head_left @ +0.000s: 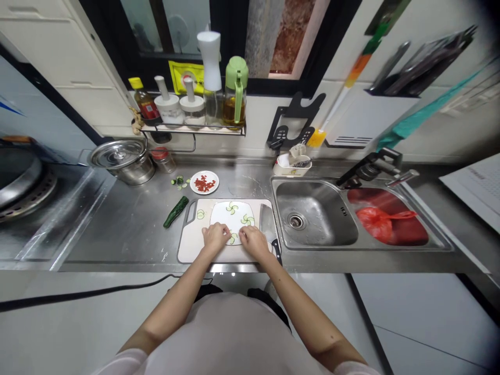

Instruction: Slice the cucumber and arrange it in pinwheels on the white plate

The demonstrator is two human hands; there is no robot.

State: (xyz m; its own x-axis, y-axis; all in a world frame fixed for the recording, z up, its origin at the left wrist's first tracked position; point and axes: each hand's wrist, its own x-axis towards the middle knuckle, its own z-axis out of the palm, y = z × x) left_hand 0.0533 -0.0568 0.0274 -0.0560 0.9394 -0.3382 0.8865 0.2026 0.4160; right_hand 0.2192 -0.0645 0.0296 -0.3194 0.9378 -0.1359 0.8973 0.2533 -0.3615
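Observation:
A white plate (221, 210) lies on a pale cutting board (190, 240). Thin green-edged cucumber slices (232, 208) form small pinwheels on it. My left hand (216, 237) is at the plate's lower left, fingertips pinched together beside the lowest pinwheel. Over the lower right edge, my right hand (253, 241) has its fingers bent and closed. Whatever either hand pinches is too small to make out. A few more slices (200, 214) rest on the board's left part. On the board's right side lies a broad-bladed kitchen knife (267, 221), its black handle toward me.
Left of the board lies a piece of cucumber (176, 212). Behind are cucumber scraps (179, 181) and a small plate (192, 183) of red pieces. A lidded steel pot (135, 169) stands back left. The double sink (318, 216) is at right, with a red bag (375, 224).

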